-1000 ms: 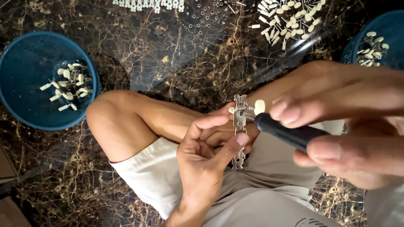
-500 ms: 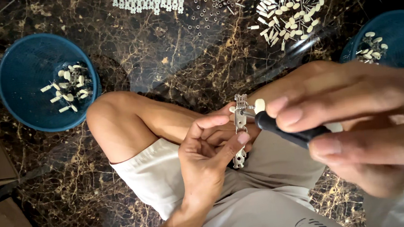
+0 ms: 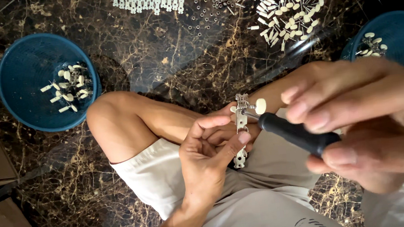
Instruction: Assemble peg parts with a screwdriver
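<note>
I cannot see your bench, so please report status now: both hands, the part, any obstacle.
Left hand grips metal plate. Right hand holds black-handled screwdriver, tip at plate's upper end beside cream knob. Nothing between tool and plate.

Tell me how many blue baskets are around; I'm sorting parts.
2. One blue basket is on the floor at the left; the other is at the right edge, partly cut off. More may lie outside the view.

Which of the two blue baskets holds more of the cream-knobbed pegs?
The blue basket on the left, beside the bent knee: it shows a larger cluster of pegs than the partly cropped right basket.
</note>
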